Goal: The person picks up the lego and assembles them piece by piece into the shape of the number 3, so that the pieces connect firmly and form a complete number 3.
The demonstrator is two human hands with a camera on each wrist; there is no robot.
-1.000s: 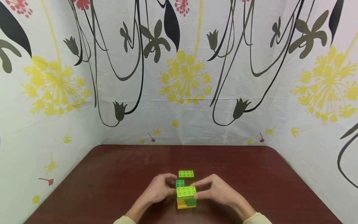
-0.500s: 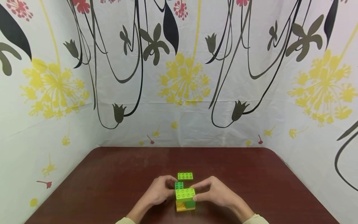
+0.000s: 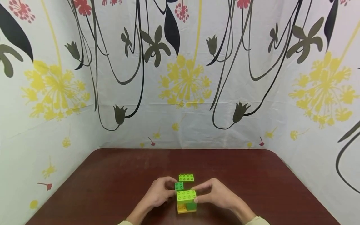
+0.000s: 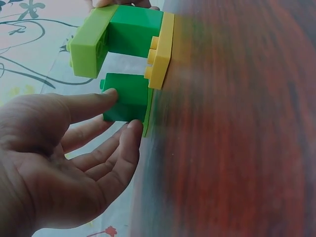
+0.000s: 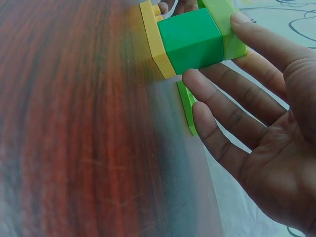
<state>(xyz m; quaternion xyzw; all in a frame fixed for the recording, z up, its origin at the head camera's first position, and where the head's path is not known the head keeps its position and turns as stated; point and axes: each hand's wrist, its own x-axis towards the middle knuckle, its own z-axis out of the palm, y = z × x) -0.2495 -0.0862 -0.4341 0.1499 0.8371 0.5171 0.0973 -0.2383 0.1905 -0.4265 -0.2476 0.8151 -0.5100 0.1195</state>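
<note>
A small square green toy brick (image 3: 179, 186) is pinched between thumb and fingers of my left hand (image 3: 158, 193), as the left wrist view also shows. Just in front of it stands a stack: a lime brick (image 3: 186, 196) on top, a green brick (image 5: 192, 39) under its right end, and a flat yellow plate (image 4: 164, 54) at the base. The plate's left part shows bare studs. My right hand (image 3: 217, 194) grips the lime top brick, thumb at its near right corner and fingers reaching behind.
A flat lime plate (image 3: 186, 177) with two rows of studs lies on the dark red-brown table (image 3: 126, 175) beyond the stack. A white flower-printed cloth (image 3: 180, 125) hangs behind the table and along both sides.
The small green brick has shifted very slightly left with my left hand. My right hand keeps its grip on the stack. The head view has tilted up a little.
</note>
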